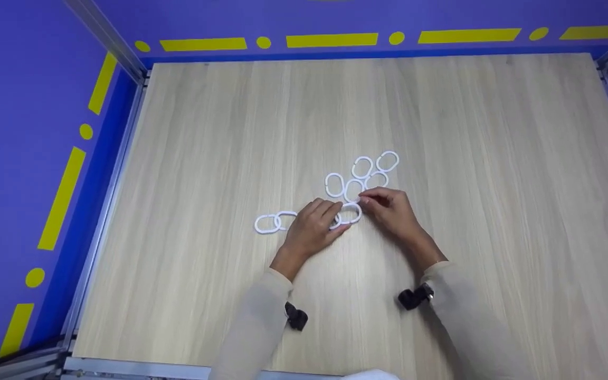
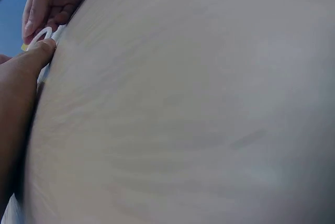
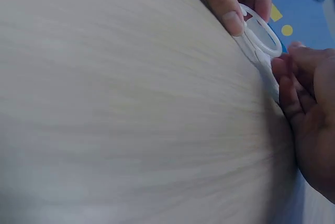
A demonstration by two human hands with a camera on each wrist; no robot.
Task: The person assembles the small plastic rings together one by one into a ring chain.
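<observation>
A chain of white oval plastic links (image 1: 267, 224) lies across the middle of the table, partly covered by my left hand (image 1: 314, 224). That hand grips the chain near its right end, and the end link (image 1: 358, 214) sticks out past the fingers. In the right wrist view this link (image 3: 272, 41) stands tilted up from the table. My right hand (image 1: 393, 211) has its thumb and forefinger pinched at the links' edge, close to a white link (image 1: 354, 180) just above the chain. Fingers partly hide the contact point.
More white links lie beyond the hands: one at the left (image 1: 334, 185), one farther back (image 1: 362, 167), one at the far right (image 1: 388, 161) and one below it (image 1: 383, 178). Small gaps show in some. Blue panels (image 1: 330, 21) with yellow marks border the wooden table (image 1: 219, 132).
</observation>
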